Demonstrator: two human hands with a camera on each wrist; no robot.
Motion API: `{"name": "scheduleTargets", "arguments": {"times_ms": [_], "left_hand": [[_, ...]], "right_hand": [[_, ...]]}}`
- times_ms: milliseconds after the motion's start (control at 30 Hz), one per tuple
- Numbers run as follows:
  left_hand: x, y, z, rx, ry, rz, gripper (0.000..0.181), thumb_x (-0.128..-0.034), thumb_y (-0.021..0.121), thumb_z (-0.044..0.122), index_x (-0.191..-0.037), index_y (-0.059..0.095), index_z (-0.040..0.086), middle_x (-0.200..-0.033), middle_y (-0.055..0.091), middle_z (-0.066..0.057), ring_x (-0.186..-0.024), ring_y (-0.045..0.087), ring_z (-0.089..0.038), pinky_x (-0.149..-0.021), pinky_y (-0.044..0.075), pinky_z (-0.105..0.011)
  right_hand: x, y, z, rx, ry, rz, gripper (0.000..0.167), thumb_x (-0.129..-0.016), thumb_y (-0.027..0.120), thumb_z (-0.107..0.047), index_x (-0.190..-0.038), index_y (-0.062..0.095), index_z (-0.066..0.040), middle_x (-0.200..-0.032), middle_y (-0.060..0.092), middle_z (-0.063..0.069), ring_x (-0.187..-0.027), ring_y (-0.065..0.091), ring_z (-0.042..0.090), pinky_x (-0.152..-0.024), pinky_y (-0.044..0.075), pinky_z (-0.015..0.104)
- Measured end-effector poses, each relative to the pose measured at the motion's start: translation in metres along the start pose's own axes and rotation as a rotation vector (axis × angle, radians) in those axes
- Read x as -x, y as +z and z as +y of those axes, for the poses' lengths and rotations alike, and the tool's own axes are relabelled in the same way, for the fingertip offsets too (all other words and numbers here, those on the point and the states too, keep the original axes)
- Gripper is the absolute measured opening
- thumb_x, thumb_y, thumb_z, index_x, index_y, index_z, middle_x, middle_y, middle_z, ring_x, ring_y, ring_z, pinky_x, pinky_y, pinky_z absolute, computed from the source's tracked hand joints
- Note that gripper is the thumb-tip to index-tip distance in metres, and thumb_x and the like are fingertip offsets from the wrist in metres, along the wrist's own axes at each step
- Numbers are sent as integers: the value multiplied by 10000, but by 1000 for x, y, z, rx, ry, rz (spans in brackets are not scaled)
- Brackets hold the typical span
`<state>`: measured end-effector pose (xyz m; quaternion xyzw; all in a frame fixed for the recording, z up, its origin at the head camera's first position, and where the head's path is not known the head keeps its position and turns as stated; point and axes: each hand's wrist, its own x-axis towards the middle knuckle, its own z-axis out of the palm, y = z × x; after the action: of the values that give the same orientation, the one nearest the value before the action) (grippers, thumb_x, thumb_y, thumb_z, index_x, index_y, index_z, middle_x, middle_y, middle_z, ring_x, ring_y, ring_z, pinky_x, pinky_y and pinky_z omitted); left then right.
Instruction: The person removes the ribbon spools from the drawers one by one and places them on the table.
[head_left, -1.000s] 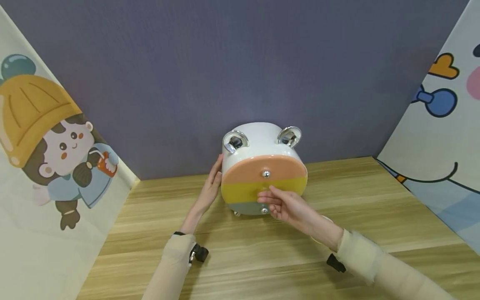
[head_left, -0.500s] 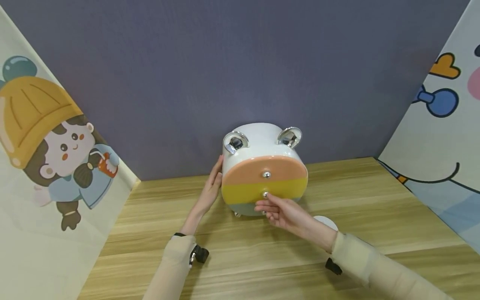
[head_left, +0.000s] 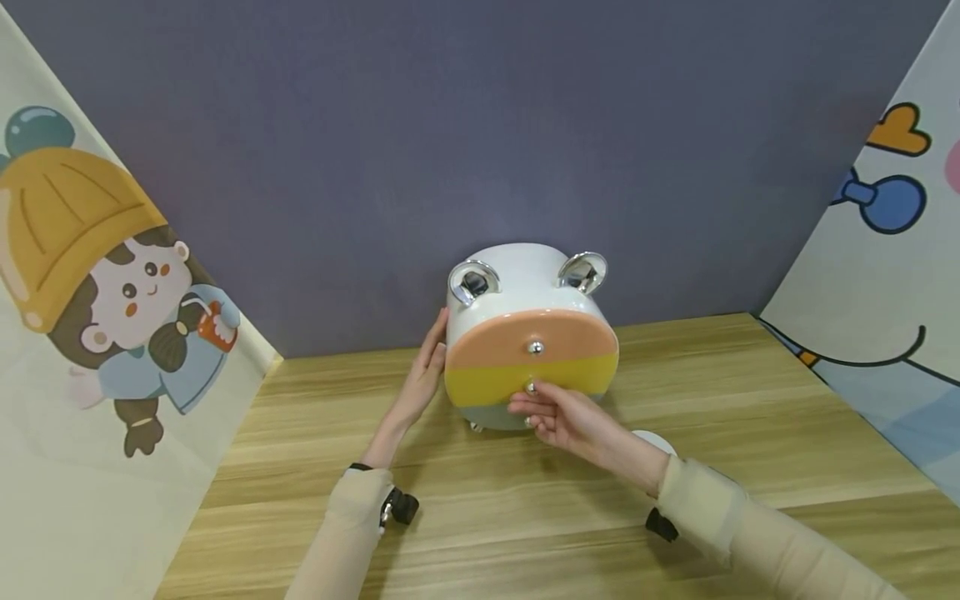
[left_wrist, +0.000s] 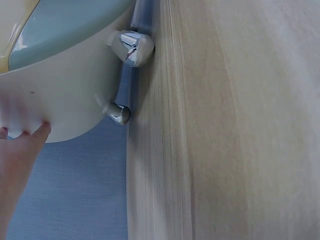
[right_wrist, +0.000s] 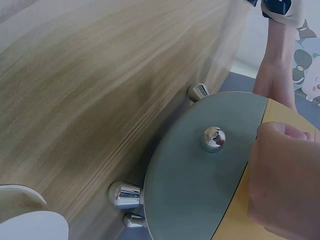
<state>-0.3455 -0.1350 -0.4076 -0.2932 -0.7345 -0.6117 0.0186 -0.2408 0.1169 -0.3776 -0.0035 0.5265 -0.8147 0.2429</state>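
Note:
A small rounded white drawer box has silver ear-shaped rings on top and a striped front of orange, yellow and grey-green drawers. Each drawer has a silver knob. My left hand rests along the box's left side, its fingertips against the white wall in the left wrist view. With thumb and index finger, my right hand pinches the knob of the yellow drawer. In the right wrist view that knob is hidden behind the hand, while the grey-green drawer's knob shows. All drawers sit flush.
The box stands on silver feet on a wooden table, close to a dark blue-grey back wall. A white round object lies near my right wrist. Walls with cartoon prints stand at both sides.
My right hand has moved slightly left and down, and its thumb and index finger have come onto the yellow drawer's knob. The left hand has stayed on the box's side.

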Motion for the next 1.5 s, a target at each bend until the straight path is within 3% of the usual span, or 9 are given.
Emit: {"name": "scheduleTargets", "arguments": {"times_ms": [233,467,1067,1133,1367,1500], "left_hand": [[-2,0,-9,-17,35,5,518,-1106,268,193,-1607,147,246,-1696,49,-9,-1568,46,-283,-1232,158,-600],[4,3,23,-13,-12,-26,534,-1091,251,89,-1607,118,130,-1690,21,-110,-1565,8,-318,-1243,108,-597],[5,2,25,-14,-4,-19,525,-1094,253,105,-1605,129,122,-1692,36,-90,-1567,8,-298,-1259,87,-563],[5,2,23,-11,1,-21,524,-1096,254,111,-1604,127,116,-1691,30,-105,-1565,2,-316,-1254,82,-578],[0,1,-4,-31,11,6,528,-1100,235,122,-1610,129,210,-1696,40,-42,-1569,18,-277,-1257,77,-571],[0,-1,-9,-38,26,8,518,-1106,244,163,-1605,149,263,-1694,62,16,-1571,27,-244,-1260,83,-561]], "right_hand": [[0,-1,1,-16,-9,7,317,-1076,421,-285,-1027,663,-86,-932,768,-13,-721,608,17,-656,484,135],[0,-5,3,-24,-28,-8,314,-1077,409,-280,-1030,662,-99,-941,761,-22,-765,617,29,-678,486,139],[5,-4,8,5,-31,-13,330,-1063,406,-306,-987,656,-104,-917,746,-26,-748,604,32,-694,494,138],[6,-4,9,3,-29,-11,326,-1061,414,-309,-984,653,-100,-917,745,-22,-749,605,34,-694,497,140],[9,-3,12,2,-20,-9,311,-1056,423,-318,-981,646,-114,-923,740,-23,-765,612,36,-694,499,141],[11,-1,13,11,-13,-12,312,-1055,425,-336,-981,641,-124,-932,737,-25,-764,613,35,-694,499,141]]}}
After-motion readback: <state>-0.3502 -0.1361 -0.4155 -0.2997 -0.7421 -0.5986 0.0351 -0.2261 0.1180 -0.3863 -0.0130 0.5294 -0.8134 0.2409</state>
